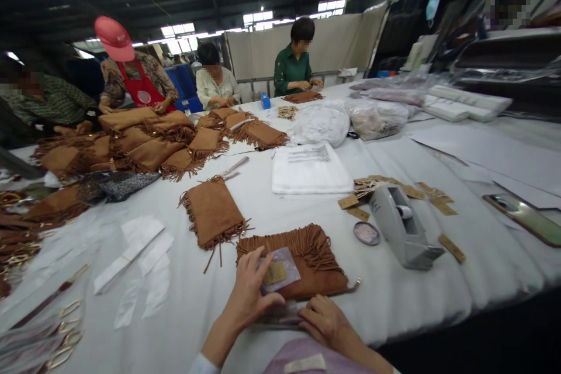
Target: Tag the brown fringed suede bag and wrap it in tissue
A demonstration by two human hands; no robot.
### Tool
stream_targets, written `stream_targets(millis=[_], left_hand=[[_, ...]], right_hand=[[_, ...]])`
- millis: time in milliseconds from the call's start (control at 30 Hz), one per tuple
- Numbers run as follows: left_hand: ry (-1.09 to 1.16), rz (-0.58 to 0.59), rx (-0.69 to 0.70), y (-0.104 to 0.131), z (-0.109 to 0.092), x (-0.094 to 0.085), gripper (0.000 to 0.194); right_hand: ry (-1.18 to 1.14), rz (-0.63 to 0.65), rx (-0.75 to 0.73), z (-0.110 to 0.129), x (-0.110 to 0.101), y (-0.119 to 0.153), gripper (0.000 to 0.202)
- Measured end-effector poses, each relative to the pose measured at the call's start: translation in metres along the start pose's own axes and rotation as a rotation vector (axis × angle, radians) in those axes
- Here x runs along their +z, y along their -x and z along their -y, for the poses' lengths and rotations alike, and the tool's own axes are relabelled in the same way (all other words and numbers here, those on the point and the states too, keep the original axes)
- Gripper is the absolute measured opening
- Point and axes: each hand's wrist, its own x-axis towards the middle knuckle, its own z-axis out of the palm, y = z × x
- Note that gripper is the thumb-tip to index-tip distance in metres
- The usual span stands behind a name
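At the near edge of the white-covered bench (438, 298) lies a brown fringed pouch (302, 266) with a small clear packet (280, 270) holding a tan tag on top. The left hand (248, 298) rests on that packet, fingers (254, 263) spread over it; the right hand (324, 320) touches the pouch's near edge. A second fringed pouch (213, 210) lies just beyond, to the left — a grey tape dispenser (401, 225) stands to the right, among scattered tan tags (438, 198). Far left, more brown pouches (149, 146) are heaped before seated co-workers.
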Motion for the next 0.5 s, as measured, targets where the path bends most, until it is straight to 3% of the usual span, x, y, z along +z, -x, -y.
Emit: stream_targets(millis=[67, 133, 267, 367, 433, 500], left_hand=[[-0.111, 0.047, 0.063, 0.016, 0.002, 0.010, 0.106], [-0.229, 0.064, 0.094, 0.028, 0.002, 0.025, 0.114], [-0.406, -0.087, 0.080, 0.038, 0.001, 0.053, 0.095], [-0.442, -0.210, 0.099, 0.037, 0.004, 0.065, 0.079], [-0.439, -0.228, 0.097, 0.036, 0.007, 0.069, 0.071], [-0.419, -0.201, 0.043, 0.035, 0.007, 0.071, 0.063]], right_hand=[[0.026, -0.015, 0.071, 0.001, -0.003, -0.005, 0.025], [0.030, -0.042, 0.126, 0.002, -0.009, -0.006, 0.022], [-0.064, -0.088, 0.188, -0.009, -0.028, -0.004, 0.018], [-0.050, -0.246, 0.388, -0.035, -0.040, -0.007, 0.019], [0.004, -0.343, 0.528, -0.054, -0.041, -0.012, 0.026], [0.050, -0.348, 0.586, -0.066, -0.034, -0.015, 0.035]])
